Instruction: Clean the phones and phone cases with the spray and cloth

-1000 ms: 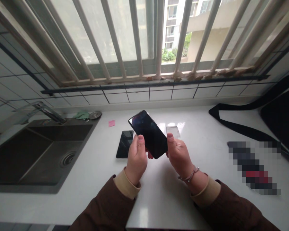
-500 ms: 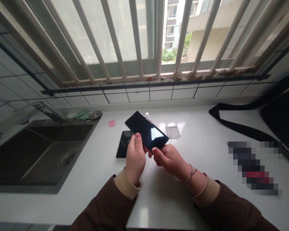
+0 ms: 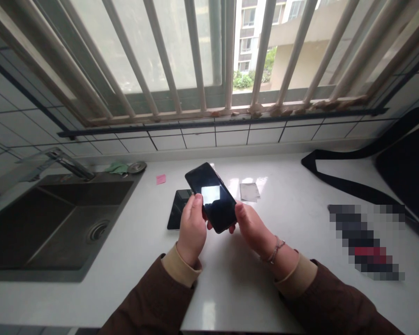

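Note:
A black smartphone (image 3: 212,197) is held tilted above the counter, its dark glossy screen facing me and reflecting a bright patch. My left hand (image 3: 193,223) is closed on its left edge, thumb along the side and fingers behind. The lower right edge sits in my right hand (image 3: 249,227), thumb at the side and fingertips underneath. Behind my left hand a second flat dark device (image 3: 176,211), like a phone or small tablet, lies on the counter, partly covered. A small white object (image 3: 212,165) is mostly hidden behind the held phone. Thin whitish packets (image 3: 249,191) lie to the right.
A steel sink (image 3: 101,197) with a faucet (image 3: 71,164) is set in the white counter (image 3: 230,288) at left. Nearby are a green cloth (image 3: 117,168), a round metal strainer (image 3: 137,167) and a pink note (image 3: 161,179). A black strap (image 3: 335,182) and a blurred dark item (image 3: 365,242) lie at right.
The phone has turned clockwise, so it stands steeper and its lower end is nearer me. My right hand has shifted from the bottom edge to the right side.

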Motion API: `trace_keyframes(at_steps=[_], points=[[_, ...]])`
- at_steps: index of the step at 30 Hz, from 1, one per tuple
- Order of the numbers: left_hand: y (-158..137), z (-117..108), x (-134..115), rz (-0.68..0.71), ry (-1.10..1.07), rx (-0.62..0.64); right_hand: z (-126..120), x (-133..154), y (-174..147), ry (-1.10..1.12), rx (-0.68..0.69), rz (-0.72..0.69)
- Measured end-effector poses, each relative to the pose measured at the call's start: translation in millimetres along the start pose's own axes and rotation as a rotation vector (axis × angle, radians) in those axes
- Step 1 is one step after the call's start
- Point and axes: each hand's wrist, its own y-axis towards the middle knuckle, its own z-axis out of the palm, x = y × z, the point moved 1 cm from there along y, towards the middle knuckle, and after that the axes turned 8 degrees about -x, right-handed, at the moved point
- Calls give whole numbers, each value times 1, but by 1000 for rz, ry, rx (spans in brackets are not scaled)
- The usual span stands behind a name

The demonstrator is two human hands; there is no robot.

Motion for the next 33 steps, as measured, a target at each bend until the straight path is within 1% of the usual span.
trace_keyframes(at_steps=[2, 5, 7, 10, 12, 15, 18, 20, 22, 24, 26, 29, 33], points=[[5, -2, -2, 64, 134, 42, -3, -3, 5, 105, -84, 70], [11, -1, -6, 180, 296, 164, -8, -10, 14, 203, -169, 199], [12, 1, -7, 162, 345, 264, -11, -17, 19, 189, -211, 261], [10, 3, -6, 114, 377, 401, -14, -25, 23, 132, -251, 313], [9, 4, -5, 118, 400, 479, -15, -28, 24, 126, -286, 308], [8, 4, -5, 109, 425, 542, -16, -28, 24, 166, -336, 283], [6, 4, -6, 89, 420, 560, -17, -27, 24, 182, -347, 295], [5, 5, -5, 38, 401, 558, -17, -28, 24, 171, -339, 302], [4, 5, -4, -22, 371, 540, -15, -29, 23, 153, -321, 309], [4, 5, -3, -48, 346, 499, -13, -29, 21, 135, -300, 316], [5, 5, -1, -34, 347, 439, -10, -27, 19, 102, -279, 304], [7, 4, 1, 15, 361, 350, -8, -22, 15, 41, -270, 234], [9, 3, 5, 2, 309, 320, -8, -13, 14, -33, -225, 201]])
